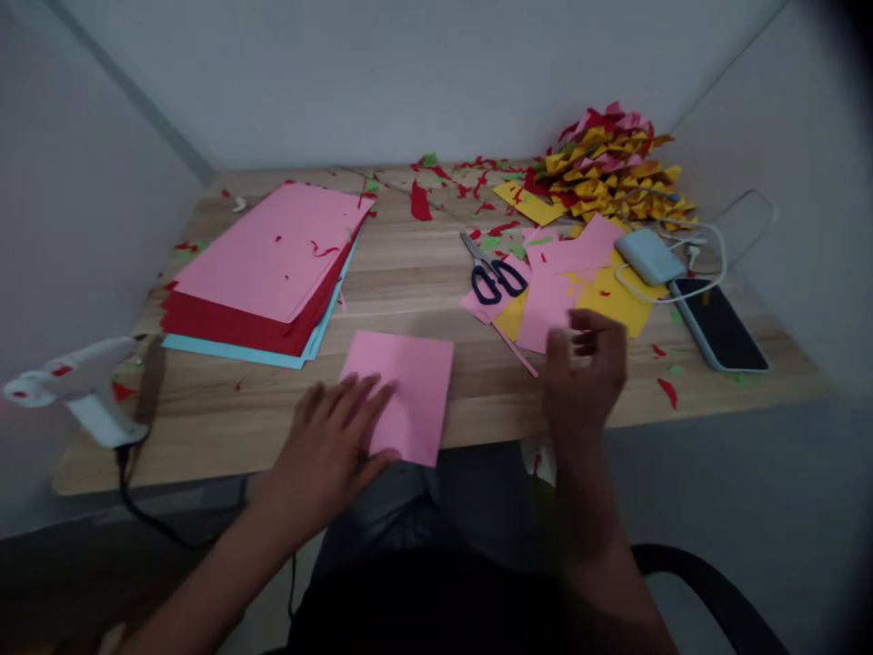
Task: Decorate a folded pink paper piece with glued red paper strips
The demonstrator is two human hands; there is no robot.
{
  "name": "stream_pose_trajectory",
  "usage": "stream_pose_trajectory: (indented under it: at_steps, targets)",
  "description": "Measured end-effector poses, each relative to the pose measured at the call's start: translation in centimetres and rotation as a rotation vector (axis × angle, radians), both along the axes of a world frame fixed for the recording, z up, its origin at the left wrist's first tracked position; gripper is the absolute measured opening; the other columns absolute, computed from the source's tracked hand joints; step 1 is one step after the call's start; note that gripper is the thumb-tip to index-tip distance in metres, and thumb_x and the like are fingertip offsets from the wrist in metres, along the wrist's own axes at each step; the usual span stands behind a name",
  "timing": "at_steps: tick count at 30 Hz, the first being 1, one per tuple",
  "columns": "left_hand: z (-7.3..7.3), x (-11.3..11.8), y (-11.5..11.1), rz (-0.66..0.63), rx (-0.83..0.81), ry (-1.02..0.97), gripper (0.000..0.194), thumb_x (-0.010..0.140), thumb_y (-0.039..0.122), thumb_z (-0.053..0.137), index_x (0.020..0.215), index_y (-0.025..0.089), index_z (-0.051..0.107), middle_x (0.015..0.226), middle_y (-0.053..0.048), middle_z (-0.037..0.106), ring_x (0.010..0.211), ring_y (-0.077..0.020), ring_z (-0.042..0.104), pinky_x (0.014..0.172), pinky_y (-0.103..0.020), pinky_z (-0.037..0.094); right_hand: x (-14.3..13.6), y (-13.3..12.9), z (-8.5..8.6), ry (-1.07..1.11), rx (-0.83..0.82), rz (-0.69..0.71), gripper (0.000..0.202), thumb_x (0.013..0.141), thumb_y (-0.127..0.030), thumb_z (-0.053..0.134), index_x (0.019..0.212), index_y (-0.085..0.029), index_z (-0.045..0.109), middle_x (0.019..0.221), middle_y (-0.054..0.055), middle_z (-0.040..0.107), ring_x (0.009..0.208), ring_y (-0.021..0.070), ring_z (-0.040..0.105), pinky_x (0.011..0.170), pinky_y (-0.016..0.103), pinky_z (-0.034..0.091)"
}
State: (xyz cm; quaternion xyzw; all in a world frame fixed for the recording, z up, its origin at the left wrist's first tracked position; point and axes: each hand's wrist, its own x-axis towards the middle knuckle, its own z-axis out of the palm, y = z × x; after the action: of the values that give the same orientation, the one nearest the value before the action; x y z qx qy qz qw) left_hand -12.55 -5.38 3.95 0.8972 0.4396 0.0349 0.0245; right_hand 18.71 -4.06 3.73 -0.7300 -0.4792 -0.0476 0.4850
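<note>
My left hand [334, 441] lies with fingers spread on the left edge of a pink paper square [413, 391] near the table's front edge. The square's lower edge reaches slightly past the table's front. To the right, my right hand [585, 373] is raised near the front edge, slightly blurred. Its fingers are loosely curled, with a gap to the thumb and nothing visible between them. Just beyond it are pink paper pieces [546, 300] and yellow paper [617, 296]. Dark-handled scissors [492, 271] rest partly on these pieces, blades pointing to the back.
A stack of pink sheets [273, 246] over red and blue ones lies left. A white glue gun [88, 391] with a black cord stands front left. At the right are a folded-paper piece [614, 173], a power bank [649, 256] with cable, and a phone [719, 326]. Scraps litter the table.
</note>
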Motion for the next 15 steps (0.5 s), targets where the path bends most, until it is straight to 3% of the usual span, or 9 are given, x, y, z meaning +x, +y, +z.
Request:
stream_pose_trajectory:
  at_steps: [3,6,8,9,11,13,15]
  targets:
    - [-0.2,-0.2,-1.6,-0.07,-0.045,-0.081,0.062,0.09,0.022,0.061,0.15,0.032,0.048,0.153,-0.007,0.053,0.14,-0.0303,0.049,0.113,-0.052,0.039,-2.5,-0.6,-0.6,0.022,-0.048,0.318,0.016,0.091,-0.025,0.05,0.099,-0.019,0.064,0.097,0.009,0.065,0.093,0.023,0.06,0.087,0.038,0.049]
    - [-0.3,-0.6,-1.8,-0.123,-0.13,-0.342,0.05,0.089,0.01,0.052,0.134,0.03,0.064,0.139,-0.003,0.066,0.135,-0.0248,0.056,0.112,-0.046,0.042,-3.2,-0.5,-1.1,0.068,-0.049,0.472,0.028,0.082,-0.015,0.045,0.099,-0.02,0.066,0.101,0.009,0.066,0.102,0.024,0.06,0.093,0.041,0.048]
    - [-0.3,-0.6,-1.0,-0.002,-0.21,-0.652,0.029,0.092,0.02,0.056,0.112,0.025,0.075,0.116,-0.004,0.077,0.117,-0.0242,0.067,0.101,-0.04,0.05,-3.1,-0.1,-1.2,0.151,0.007,0.589,0.04,0.073,-0.014,0.046,0.108,-0.02,0.066,0.111,0.01,0.066,0.109,0.0241,0.059,0.095,0.041,0.047]
    - [-0.3,-0.4,-0.4,0.123,-0.256,-0.817,0.02,0.091,0.026,0.06,0.1,0.022,0.077,0.102,-0.004,0.079,0.102,-0.0235,0.072,0.091,-0.036,0.054,-3.1,0.2,-1.2,0.223,0.018,0.681,0.047,0.07,-0.015,0.048,0.114,-0.02,0.065,0.116,0.01,0.066,0.112,0.0241,0.059,0.096,0.041,0.047]
    - [-0.1,0.5,1.2,0.396,-0.331,-1.144,0.025,0.079,0.039,0.075,0.072,0.015,0.072,0.067,-0.002,0.071,0.069,-0.02,0.067,0.065,-0.028,0.052,-3.5,0.9,-1.1,0.46,-0.014,0.862,0.051,0.073,-0.024,0.052,0.123,-0.021,0.061,0.122,0.009,0.066,0.113,0.0235,0.061,0.094,0.039,0.049]
    - [0.1,2.0,2.8,0.403,-0.336,-1.253,0.033,0.077,0.045,0.076,0.071,0.013,0.068,0.064,-0.002,0.066,0.062,-0.0163,0.06,0.058,-0.025,0.047,-4.3,1.6,-1.0,0.727,-0.075,0.937,0.046,0.086,-0.042,0.046,0.125,-0.021,0.059,0.11,0.008,0.071,0.104,0.0227,0.067,0.088,0.037,0.053]
    - [0.3,3.7,4.0,0.371,-0.359,-1.342,0.038,0.078,0.048,0.074,0.086,0.012,0.069,0.074,-0.005,0.069,0.065,-0.0163,0.06,0.059,-0.026,0.048,-5.4,2.2,-1.1,0.766,-0.064,0.92,0.054,0.09,-0.056,0.037,0.122,-0.019,0.059,0.1,0.009,0.073,0.096,0.0224,0.069,0.083,0.036,0.055]
